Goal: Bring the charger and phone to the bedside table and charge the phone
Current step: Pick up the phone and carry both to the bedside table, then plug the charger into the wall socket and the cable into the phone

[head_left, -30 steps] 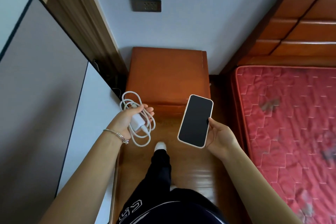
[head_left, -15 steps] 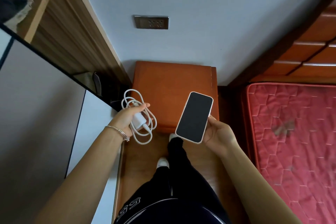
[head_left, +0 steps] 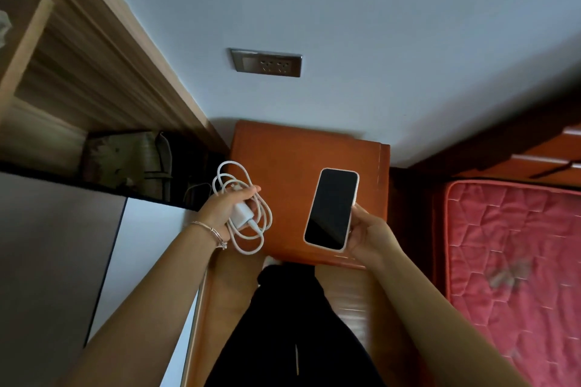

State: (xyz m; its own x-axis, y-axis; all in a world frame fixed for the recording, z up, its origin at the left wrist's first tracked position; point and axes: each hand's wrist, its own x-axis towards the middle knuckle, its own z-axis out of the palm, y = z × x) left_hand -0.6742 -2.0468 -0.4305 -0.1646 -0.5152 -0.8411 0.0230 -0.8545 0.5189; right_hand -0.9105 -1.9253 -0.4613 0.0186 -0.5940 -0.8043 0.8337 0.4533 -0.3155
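Observation:
My left hand (head_left: 221,209) grips a white charger (head_left: 240,215) with its coiled white cable hanging in loops around the fingers. My right hand (head_left: 366,229) holds a phone (head_left: 331,209) in a white case, dark screen up, tilted slightly. Both are held over the front part of the orange-brown wooden bedside table (head_left: 283,151), which stands against the pale wall. A grey wall socket (head_left: 266,62) sits on the wall above the table.
A wardrobe with a white and grey door (head_left: 63,245) and an open wooden shelf stands on the left. A bed with a red quilted mattress (head_left: 515,248) and wooden headboard is on the right. My dark-trousered legs (head_left: 292,324) stand on the wooden floor.
I have stepped closer to the bedside table. Both hands, still holding charger and phone, now hover over its top, and the wall socket appears nearer.

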